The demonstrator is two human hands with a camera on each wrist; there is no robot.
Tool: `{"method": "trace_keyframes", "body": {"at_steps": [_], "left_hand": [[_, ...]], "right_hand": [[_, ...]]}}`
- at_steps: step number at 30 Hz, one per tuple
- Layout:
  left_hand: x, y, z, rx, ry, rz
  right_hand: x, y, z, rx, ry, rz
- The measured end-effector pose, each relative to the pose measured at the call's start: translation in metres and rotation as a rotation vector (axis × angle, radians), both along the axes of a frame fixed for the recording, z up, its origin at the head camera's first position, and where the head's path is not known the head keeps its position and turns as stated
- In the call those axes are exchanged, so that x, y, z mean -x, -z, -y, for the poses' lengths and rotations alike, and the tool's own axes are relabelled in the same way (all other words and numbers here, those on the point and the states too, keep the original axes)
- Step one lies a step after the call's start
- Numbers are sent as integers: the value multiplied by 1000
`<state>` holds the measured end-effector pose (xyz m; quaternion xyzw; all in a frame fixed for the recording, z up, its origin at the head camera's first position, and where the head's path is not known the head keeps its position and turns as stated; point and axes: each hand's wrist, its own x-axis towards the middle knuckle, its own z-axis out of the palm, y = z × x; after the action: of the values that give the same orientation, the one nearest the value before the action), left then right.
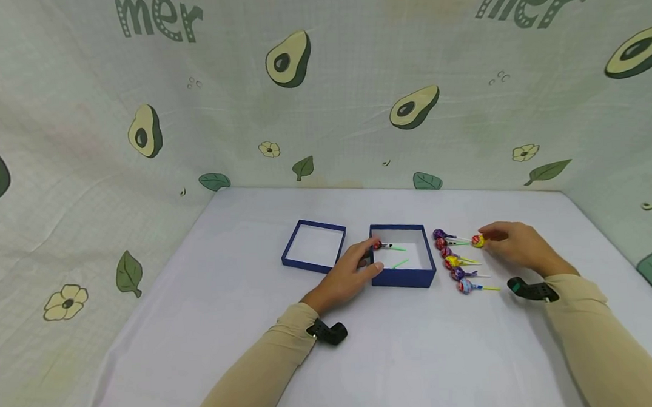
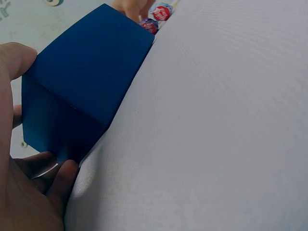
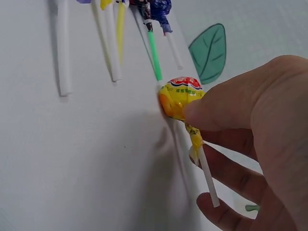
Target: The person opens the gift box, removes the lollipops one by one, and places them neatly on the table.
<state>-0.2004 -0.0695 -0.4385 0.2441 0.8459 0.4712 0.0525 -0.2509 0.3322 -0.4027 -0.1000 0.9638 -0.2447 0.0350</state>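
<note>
My left hand (image 1: 351,274) grips the front left corner of an open blue box (image 1: 403,278), its thumb on the rim. In the left wrist view the box (image 2: 91,62) shows its dark outer walls, and fingers lie along one side. Inside, a dark red lollipop (image 1: 378,245) with a green stick lies by the left wall, and another green stick (image 1: 401,263) shows near the front wall; its head is hidden. My right hand (image 1: 516,247) pinches a yellow lollipop (image 3: 179,98) by its wrapped head, the white stick pointing back toward the palm.
Right of the box, several wrapped lollipops lie in a column, from a dark purple lollipop (image 1: 439,234) at the back to a blue lollipop (image 1: 464,286) at the front. The blue-rimmed lid (image 1: 307,265) lies left of the box on the white table (image 1: 225,281).
</note>
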Motion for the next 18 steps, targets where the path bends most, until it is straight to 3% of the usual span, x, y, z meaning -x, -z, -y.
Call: {"method": "trace_keyframes", "body": {"at_steps": [12,18], "left_hand": [[0,-1,0,2,1,0],[1,0,0,0,0,2]], "right_hand": [[-3,-19,8,86,35,-53],[-3,-33,26,165,-4,-36]]}}
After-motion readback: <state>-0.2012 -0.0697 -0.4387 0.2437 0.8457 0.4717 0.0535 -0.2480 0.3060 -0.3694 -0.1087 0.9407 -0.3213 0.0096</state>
